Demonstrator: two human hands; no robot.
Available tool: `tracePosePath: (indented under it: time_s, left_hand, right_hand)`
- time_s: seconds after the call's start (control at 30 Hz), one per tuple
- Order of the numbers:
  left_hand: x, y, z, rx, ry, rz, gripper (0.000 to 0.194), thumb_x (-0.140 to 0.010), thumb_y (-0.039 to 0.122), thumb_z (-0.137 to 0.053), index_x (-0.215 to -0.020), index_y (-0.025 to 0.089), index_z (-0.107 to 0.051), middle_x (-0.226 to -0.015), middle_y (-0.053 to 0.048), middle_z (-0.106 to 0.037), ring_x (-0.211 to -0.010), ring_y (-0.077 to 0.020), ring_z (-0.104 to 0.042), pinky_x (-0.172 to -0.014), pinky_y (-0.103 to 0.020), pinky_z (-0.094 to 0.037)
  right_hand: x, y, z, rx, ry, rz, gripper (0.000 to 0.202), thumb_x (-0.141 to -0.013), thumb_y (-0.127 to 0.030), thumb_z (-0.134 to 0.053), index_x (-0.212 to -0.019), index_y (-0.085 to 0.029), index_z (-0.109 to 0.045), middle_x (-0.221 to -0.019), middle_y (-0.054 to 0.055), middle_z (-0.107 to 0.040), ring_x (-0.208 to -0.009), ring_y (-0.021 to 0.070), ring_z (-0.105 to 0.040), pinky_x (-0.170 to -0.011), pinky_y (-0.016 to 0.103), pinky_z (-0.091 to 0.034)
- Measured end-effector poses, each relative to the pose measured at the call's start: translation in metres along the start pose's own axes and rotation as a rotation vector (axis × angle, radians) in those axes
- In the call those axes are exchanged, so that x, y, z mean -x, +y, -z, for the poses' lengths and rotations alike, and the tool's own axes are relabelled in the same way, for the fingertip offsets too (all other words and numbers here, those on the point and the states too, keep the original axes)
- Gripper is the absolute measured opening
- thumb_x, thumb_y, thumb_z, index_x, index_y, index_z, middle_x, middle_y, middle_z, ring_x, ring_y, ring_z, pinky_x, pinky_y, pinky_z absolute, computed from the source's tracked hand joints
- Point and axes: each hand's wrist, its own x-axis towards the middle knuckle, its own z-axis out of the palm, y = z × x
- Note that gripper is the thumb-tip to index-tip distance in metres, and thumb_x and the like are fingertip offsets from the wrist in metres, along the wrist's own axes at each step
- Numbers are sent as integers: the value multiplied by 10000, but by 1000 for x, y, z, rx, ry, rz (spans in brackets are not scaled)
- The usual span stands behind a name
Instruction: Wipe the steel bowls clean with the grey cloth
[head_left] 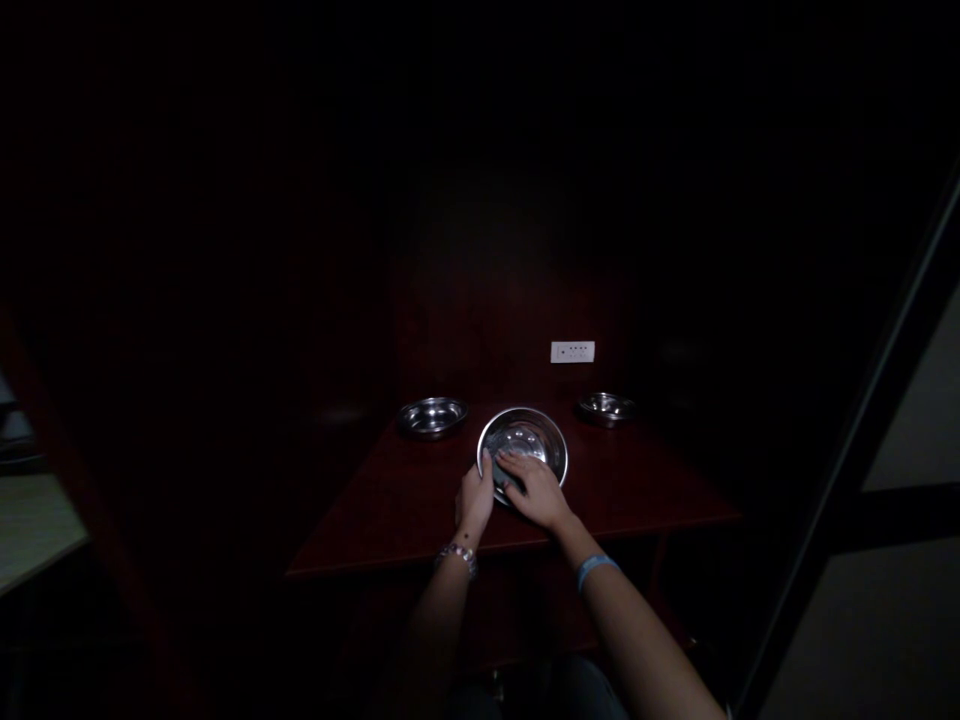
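Observation:
A shiny steel bowl (553, 440) is tilted toward me above the front part of the dark red shelf. My left hand (475, 497) is closed on the bowl's left rim, thumb over the edge and fingers hidden behind. Inside the bowl lies my right hand (534, 487), fingers stretched flat and thumb apart. Beneath and beside its fingers shows a dark grey-green patch (506, 474); whether it is a cloth or a reflection I cannot tell.
Two more steel dishes stand farther back on the reddish shelf (390, 510): a left dish (433, 417) and a right dish (606, 408). A white socket plate (572, 352) is on the back wall. Dark side panels flank the shelf. A pale tabletop (37, 525) appears at far left.

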Motion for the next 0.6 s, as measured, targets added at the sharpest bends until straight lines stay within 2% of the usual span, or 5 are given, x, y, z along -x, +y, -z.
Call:
tracePosePath:
  time_s: [0.33, 0.6]
  left_hand:
    - [-4, -6, -1, -46, -24, 6, 595, -989, 564, -311, -1144, 147, -706, -1090, -138, -753, -1047, -255, -702, -897, -321, -530]
    - [-2, -3, 0, -34, -13, 18, 585, -989, 546, -316, -1105, 142, -723, -1029, -126, -767, -983, -245, -718, -837, -294, -545]
  right_hand:
    - [1, -3, 2, -50, -18, -24, 449, -909, -247, -530, -1350, -242, -610, -1359, 33, -632, -1299, 231, -558, -1099, 443, -434]
    - [0, -7, 5, -70, -8, -24, 424, -890, -254, -559, -1304, -234, -648, -1302, 28, -672, -1247, 214, -603, -1076, 401, -465]
